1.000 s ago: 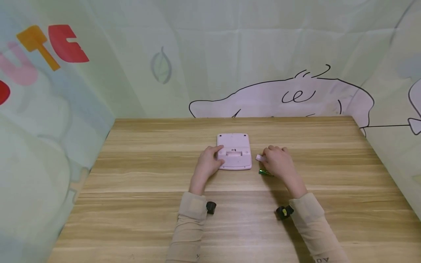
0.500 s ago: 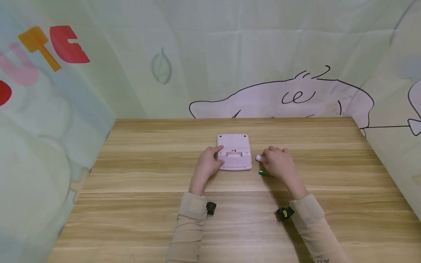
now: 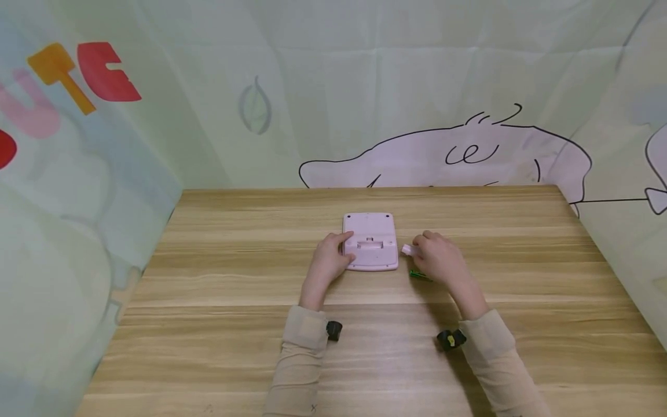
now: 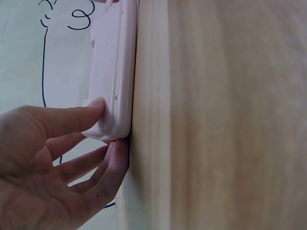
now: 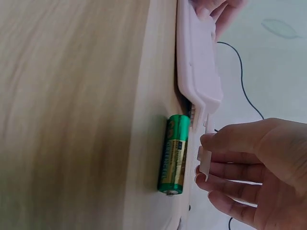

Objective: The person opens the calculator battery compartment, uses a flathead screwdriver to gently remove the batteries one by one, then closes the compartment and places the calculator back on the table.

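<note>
A pale pink calculator (image 3: 369, 223) lies face down on the wooden table, its battery compartment (image 3: 370, 245) uncovered. My left hand (image 3: 327, 255) grips its left edge; in the left wrist view the thumb (image 4: 79, 119) presses on the back while the other fingers sit against the side. Just off the calculator's right side, my right hand (image 3: 443, 259) pinches a small pink battery cover (image 5: 205, 162) between thumb and fingers. Below that hand lies a green AA battery (image 5: 174, 155), partly hidden by the hand in the head view.
The wooden table (image 3: 234, 278) reaches back to a printed cloth backdrop (image 3: 333, 104) with cartoon drawings. Black wrist cameras sit at the left wrist (image 3: 334, 330) and the right wrist (image 3: 451, 339).
My right hand has shifted slightly left, bringing the battery cover a little closer to the calculator. The left hand and calculator stay in place.
</note>
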Action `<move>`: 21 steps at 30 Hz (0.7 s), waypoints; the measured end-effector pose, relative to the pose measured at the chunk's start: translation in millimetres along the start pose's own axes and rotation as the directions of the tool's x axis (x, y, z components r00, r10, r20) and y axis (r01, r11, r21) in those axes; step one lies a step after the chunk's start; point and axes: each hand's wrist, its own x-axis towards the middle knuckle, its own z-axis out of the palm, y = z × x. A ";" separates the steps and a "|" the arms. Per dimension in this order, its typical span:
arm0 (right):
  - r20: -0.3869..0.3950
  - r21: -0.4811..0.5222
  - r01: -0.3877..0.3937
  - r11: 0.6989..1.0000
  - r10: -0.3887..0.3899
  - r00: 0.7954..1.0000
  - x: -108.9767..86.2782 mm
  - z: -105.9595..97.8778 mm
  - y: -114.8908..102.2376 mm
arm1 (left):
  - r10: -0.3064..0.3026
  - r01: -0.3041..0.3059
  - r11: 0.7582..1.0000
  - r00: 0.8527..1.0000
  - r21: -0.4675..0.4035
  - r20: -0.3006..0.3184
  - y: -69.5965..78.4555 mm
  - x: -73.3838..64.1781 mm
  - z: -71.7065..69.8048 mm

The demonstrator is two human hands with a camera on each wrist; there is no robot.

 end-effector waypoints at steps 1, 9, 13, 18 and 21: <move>-0.004 0.001 0.003 1.000 -0.003 1.000 0.1 -0.5 -0.8 | -0.001 0.001 1.000 1.000 -0.002 0.000 -0.1 -0.1 0.0; -0.030 0.010 0.018 1.000 -0.017 0.999 -0.1 -5.6 -7.0 | -0.001 0.001 1.000 1.000 -0.007 -0.003 -1.7 0.5 0.5; -0.039 0.010 0.022 1.000 -0.021 0.999 -1.4 -7.3 -9.3 | 0.002 -0.002 1.000 1.000 -0.009 -0.006 -1.8 0.2 0.5; -0.062 0.016 0.040 0.999 -0.039 0.997 -2.0 -10.0 -12.2 | 0.010 -0.010 1.000 1.000 -0.010 -0.009 -2.0 0.0 0.5; -0.068 0.015 0.051 0.999 -0.050 0.996 -1.7 -11.3 -14.0 | 0.012 -0.012 1.000 1.000 -0.011 -0.008 -2.2 0.0 0.2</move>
